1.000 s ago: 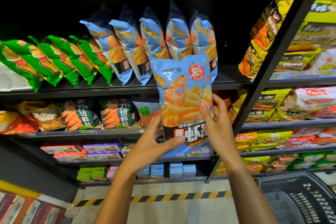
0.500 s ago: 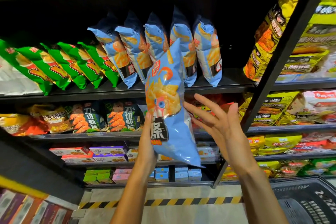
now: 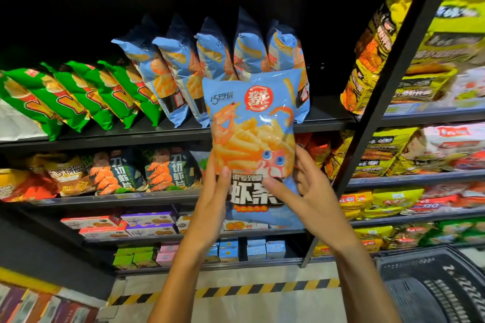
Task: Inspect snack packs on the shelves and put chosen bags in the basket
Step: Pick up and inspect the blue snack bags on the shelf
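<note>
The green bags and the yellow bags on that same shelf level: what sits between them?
In the head view, a row of blue bags stands between the green bags and the yellow bags, then a dark gap.

A light blue snack bag stands upright in front of the shelves, its printed face toward the camera: a red round logo near the top, an orange shrimp and pale yellow sticks in the middle, and large white characters on a black band low down. It is held at its lower half. Five matching blue bags stand leaning in a row on the shelf just behind it. A dark plastic basket sits near, at the lower right.
</note>
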The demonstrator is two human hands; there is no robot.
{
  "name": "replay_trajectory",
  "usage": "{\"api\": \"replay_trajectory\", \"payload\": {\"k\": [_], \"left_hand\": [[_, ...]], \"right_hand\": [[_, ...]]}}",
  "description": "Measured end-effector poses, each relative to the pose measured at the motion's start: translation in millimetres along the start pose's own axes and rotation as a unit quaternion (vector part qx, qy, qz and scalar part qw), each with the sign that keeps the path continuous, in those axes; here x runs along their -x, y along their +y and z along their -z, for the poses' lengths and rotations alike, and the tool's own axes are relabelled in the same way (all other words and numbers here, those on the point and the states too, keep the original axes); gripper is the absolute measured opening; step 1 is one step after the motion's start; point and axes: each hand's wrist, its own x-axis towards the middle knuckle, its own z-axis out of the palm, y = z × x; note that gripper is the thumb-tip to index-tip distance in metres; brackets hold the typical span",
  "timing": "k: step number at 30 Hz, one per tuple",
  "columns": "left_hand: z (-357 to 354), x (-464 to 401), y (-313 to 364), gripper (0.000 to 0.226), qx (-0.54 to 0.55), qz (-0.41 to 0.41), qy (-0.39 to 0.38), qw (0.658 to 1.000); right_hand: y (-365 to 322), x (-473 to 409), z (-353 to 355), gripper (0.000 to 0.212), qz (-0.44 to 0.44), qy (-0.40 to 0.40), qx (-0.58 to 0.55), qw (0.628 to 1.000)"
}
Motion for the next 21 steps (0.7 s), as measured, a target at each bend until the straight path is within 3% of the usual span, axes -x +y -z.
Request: {"api": "replay_trajectory", "payload": {"k": [2,5,9,11,16,19,21], "left_hand": [[8.3,-5.0,4.1,0.051,-0.009,-0.005,-0.048,0.999],[20.3,-12.7,6.6,0.052,0.014,0.004,-0.084,0.996],[17.0,-5.5,7.8,0.097,-0.053,-0.094,-0.179,0.978],[4.7,-4.9,12.6,0.106,-0.099,-0.135,-0.204,0.965],[-17.8,-2.3,20.4,0.083,-0.161,-0.208,-0.243,0.934],[-18.1,-2.8,16.7,0.07,-0.159,-0.216,-0.228,0.936],[-17.2,-4.0,14.3,0.069,-0.139,-0.191,-0.194,0.952]], "right_hand": [[-3.9,1.8,11.2,0.05,0.008,0.063,-0.006,0.998],[-9.3,3.6,31.4,0.035,-0.049,0.121,-0.053,0.99],[-17.9,11.9,53.8,0.028,-0.112,0.13,-0.039,0.984],[-18.2,14.1,58.4,0.029,-0.14,0.118,-0.026,0.983],[-14.9,18.4,55.4,0.028,-0.172,0.073,0.015,0.982],[-15.4,19.5,57.6,0.053,-0.215,0.063,-0.014,0.974],[-13.9,19.7,62.9,0.065,-0.198,0.106,-0.02,0.974]]}}
